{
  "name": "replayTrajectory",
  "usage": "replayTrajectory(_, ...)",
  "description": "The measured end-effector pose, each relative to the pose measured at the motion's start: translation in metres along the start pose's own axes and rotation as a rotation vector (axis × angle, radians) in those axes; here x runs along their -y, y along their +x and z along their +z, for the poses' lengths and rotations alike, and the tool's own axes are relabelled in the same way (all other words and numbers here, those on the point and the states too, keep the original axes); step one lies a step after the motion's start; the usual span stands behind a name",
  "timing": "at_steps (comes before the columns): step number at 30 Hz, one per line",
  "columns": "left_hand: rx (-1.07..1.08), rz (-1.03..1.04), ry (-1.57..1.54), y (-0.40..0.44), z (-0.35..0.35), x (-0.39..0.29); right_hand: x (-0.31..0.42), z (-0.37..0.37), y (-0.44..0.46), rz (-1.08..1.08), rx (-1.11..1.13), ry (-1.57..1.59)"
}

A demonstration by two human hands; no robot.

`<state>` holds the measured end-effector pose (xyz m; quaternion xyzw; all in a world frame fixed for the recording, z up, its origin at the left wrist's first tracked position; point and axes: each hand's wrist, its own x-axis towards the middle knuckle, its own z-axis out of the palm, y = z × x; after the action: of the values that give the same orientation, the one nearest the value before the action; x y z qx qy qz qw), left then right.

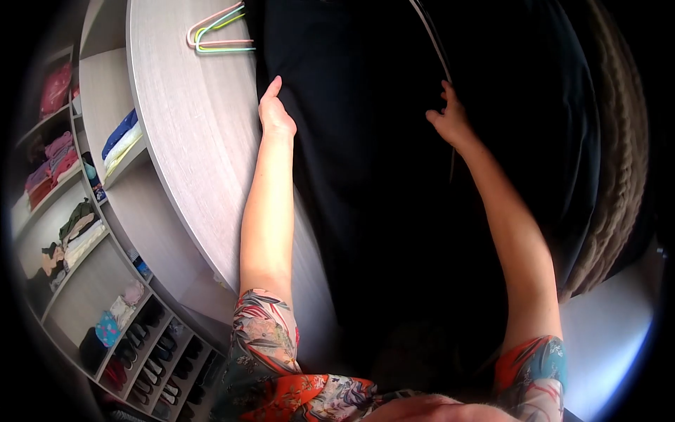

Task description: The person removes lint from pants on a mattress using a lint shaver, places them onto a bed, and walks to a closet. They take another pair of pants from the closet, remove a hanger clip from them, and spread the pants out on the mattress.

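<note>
My left hand (278, 116) is at the left edge of a dark hanging garment (316, 105), beside the pale wooden panel. Its thumb points up; the other fingers are hidden, so its grip cannot be made out. My right hand (453, 121) reaches among the black clothes (513, 84), over a thin pale strip (430, 32) running down the dark cloth. The thumb stands out to the left, apart from a raised finger, and nothing shows between them. Deep shadow hides most folds between my hands.
Pink, mint and yellow hangers (214, 39) are against the wooden panel (190, 105). Shelves (60, 186) with folded clothes stand at left, above shoe compartments (151, 359). A thick brown knitted or furry textile (619, 162) hangs at right, above a pale surface (612, 330).
</note>
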<state>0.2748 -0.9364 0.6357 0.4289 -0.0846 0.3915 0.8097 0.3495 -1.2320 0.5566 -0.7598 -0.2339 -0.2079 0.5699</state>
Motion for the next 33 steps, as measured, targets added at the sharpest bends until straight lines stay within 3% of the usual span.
replayTrajectory(8,0.066,-0.038,-0.02,0.009,0.015,-0.014,0.012,-0.017,0.011,0.003,-0.012,0.027)
replayTrajectory(17,0.074,-0.073,0.004,-0.005,-0.029,0.07,-0.076,0.011,-0.008,0.057,-0.001,0.04)
replayTrajectory(25,0.123,-0.023,0.035,0.011,-0.005,0.044,-0.049,0.008,0.015,0.053,0.002,0.028)
replayTrajectory(28,0.118,0.034,0.084,0.014,0.0,0.044,-0.036,0.017,0.02,0.084,0.045,-0.027)
replayTrajectory(33,0.198,0.053,0.072,0.016,-0.001,0.051,-0.044,0.07,0.029,0.306,0.327,0.234)
